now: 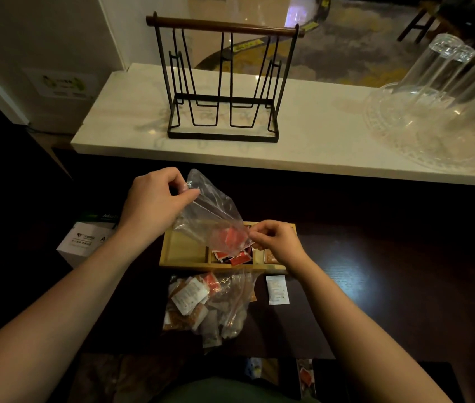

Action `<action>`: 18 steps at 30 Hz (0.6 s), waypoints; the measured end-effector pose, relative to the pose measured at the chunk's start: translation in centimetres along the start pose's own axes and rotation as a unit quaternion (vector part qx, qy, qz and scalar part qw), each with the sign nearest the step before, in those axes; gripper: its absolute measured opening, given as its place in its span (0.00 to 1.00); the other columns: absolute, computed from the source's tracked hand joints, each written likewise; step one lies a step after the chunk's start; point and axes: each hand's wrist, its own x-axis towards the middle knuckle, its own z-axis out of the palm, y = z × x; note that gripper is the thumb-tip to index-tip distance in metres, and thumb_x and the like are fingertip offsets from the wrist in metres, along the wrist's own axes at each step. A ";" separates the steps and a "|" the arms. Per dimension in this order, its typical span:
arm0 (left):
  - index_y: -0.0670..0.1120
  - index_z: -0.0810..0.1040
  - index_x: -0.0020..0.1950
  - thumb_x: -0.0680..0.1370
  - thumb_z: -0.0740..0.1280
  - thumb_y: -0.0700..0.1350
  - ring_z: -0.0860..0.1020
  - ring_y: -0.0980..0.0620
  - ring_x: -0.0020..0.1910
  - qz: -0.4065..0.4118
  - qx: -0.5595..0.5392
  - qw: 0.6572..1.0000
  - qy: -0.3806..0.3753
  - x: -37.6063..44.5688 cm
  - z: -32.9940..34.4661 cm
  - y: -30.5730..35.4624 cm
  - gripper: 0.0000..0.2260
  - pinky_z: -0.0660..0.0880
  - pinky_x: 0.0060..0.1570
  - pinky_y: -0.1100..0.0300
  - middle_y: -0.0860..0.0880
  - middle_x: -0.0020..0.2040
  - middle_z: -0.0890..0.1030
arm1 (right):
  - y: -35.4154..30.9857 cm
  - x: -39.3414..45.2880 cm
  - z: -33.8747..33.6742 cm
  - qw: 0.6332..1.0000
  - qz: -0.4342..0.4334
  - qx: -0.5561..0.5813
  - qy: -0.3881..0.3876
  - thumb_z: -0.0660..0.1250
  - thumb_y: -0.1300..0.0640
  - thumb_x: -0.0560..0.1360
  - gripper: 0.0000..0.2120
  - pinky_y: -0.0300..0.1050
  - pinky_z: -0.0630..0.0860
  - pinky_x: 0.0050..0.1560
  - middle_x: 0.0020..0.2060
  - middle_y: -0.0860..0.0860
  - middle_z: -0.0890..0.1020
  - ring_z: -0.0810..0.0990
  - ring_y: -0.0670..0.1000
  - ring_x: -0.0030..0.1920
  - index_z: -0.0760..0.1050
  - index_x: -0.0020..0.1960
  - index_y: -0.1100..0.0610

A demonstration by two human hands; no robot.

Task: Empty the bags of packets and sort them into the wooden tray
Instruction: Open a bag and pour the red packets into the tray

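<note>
A clear plastic bag point(213, 216) hangs tilted above the wooden tray point(182, 250), with a red packet point(230, 237) still inside near its lower end. My left hand point(155, 199) pinches the bag's upper corner. My right hand point(277, 241) pinches its lower edge over the tray's right side. Several red packets point(235, 257) lie in the tray's middle compartment. The left compartment shows bare wood, and a brownish packet point(269, 258) shows in the right one. In front of the tray lies a second clear bag point(207, 303) full of mixed packets, and a single white packet point(278, 290) lies to its right.
The dark table point(375, 271) carries a white box point(85, 242) at the left. Behind runs a pale marble ledge point(317, 146) with a black wire rack point(224, 82) and upturned glasses on a clear tray point(445, 112). More packets point(306, 376) lie near the bottom edge.
</note>
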 end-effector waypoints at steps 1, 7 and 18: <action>0.46 0.74 0.36 0.72 0.71 0.49 0.78 0.51 0.32 0.009 -0.001 1.000 0.005 0.0 0.0 -0.2 0.10 0.76 0.35 0.55 0.50 0.35 0.80 | -0.1 -0.1 -0.1 1.000 -0.002 -0.001 0.000 0.69 0.62 0.75 0.02 0.34 0.76 0.36 0.35 0.48 0.80 0.78 0.39 0.33 0.79 0.45 0.57; 0.46 0.74 0.37 0.74 0.70 0.47 0.77 0.52 0.31 0.020 -0.007 1.000 0.002 -0.6 0.3 -0.7 0.09 0.71 0.31 0.58 0.52 0.34 0.78 | 0.1 -0.6 -0.3 1.000 0.001 -0.018 -0.023 0.68 0.61 0.75 0.02 0.37 0.77 0.38 0.35 0.47 0.80 0.79 0.41 0.34 0.80 0.46 0.58; 0.49 0.77 0.41 0.75 0.68 0.44 0.79 0.58 0.30 0.069 -0.085 0.994 -0.003 -1.4 1.0 -1.0 0.03 0.74 0.27 0.64 0.54 0.37 0.79 | 0.1 -1.5 -3.1 0.992 0.020 0.062 0.111 0.69 0.61 0.74 0.04 0.42 0.77 0.40 0.36 0.50 0.82 0.79 0.47 0.36 0.81 0.45 0.55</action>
